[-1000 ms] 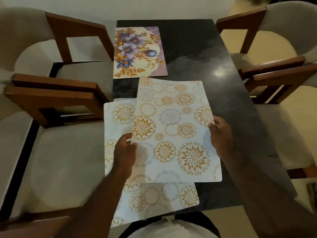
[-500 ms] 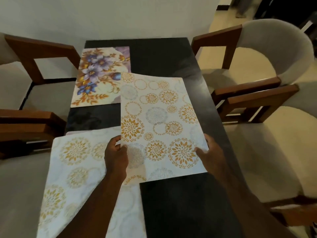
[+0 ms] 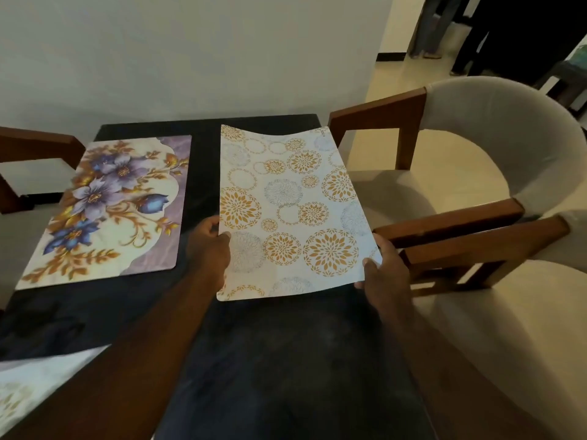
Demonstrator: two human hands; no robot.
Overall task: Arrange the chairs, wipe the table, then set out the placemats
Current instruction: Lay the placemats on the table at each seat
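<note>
**Placemat held lengthwise over the table**

The circle-patterned placemat (image 3: 292, 214) is over the right half of the dark table (image 3: 286, 360). Its long axis points away from the person toward the wall, and its far edge is bowed. The left hand (image 3: 208, 249) pinches its left edge, and the right hand (image 3: 386, 271) pinches its near right corner. The floral placemat (image 3: 111, 211) lies flat alongside, parallel and apart.

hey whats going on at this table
A person is setting out placemats on a dark table. The left hand and right hand grip the side edges of a white placemat with gold circles, holding it over the table's far right part; its far edge bows, so it is not yet flat. A purple floral placemat lies flat on the far left. Part of another patterned mat shows at the near left.
</note>
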